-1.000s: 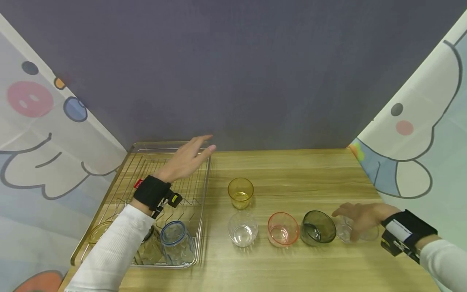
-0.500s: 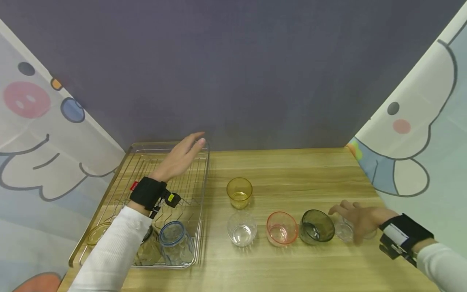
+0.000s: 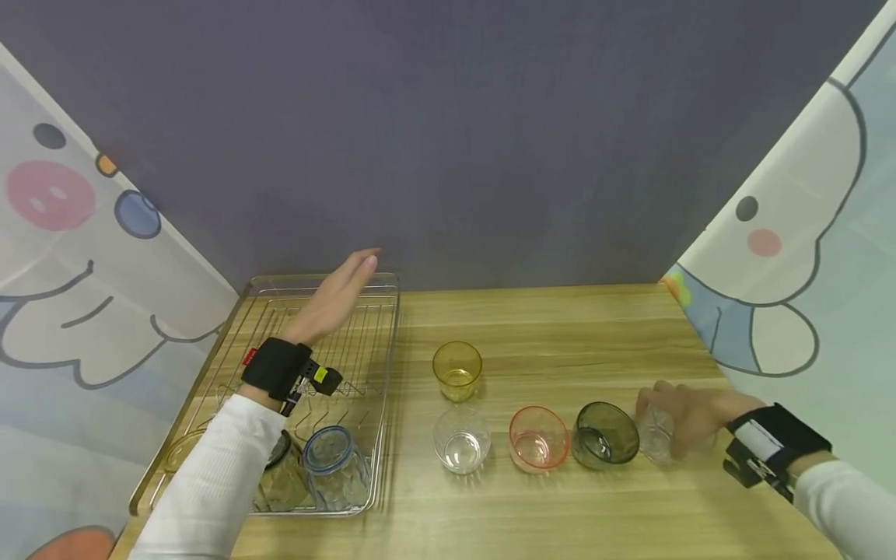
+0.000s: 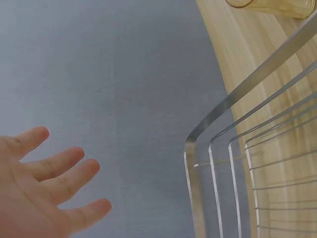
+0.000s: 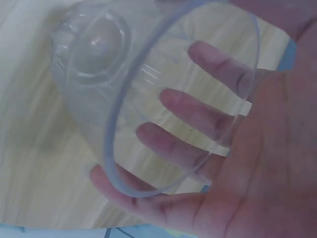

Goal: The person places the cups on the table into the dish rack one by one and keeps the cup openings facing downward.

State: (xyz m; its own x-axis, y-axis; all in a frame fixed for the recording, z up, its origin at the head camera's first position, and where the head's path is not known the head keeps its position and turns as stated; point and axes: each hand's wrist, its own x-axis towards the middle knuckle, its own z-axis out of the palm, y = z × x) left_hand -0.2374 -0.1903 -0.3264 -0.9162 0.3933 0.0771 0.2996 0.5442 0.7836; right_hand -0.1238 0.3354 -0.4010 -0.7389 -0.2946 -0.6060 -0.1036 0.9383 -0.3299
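Observation:
My right hand (image 3: pixel 689 416) grips a clear drinking glass (image 3: pixel 656 434) at the right end of the row. In the right wrist view the round rim of the clear glass (image 5: pixel 111 126) faces the palm, and the fingers (image 5: pixel 213 111) wrap along its far side. Beside it stands a dark grey-green glass (image 3: pixel 605 435), then a red-rimmed glass (image 3: pixel 538 440) and another clear glass (image 3: pixel 462 442). My left hand (image 3: pixel 329 303) hovers over the back of a wire dish rack (image 3: pixel 386 373), holding nothing. Spread, relaxed fingers (image 4: pixel 69 181) show in the left wrist view.
A yellow glass (image 3: pixel 457 372) stands behind the row. In the front of the rack are a blue-rimmed glass (image 3: pixel 336 470), a dark-rimmed glass (image 3: pixel 282 482) and a yellowish one (image 3: pixel 183 451) partly behind my left sleeve. A dark grey wall (image 3: pixel 455 155) borders the table's back edge.
My left hand has drifted left over the rack. My right fingers have closed round the clear glass, which now stands tilted differently. The head view has shifted slightly.

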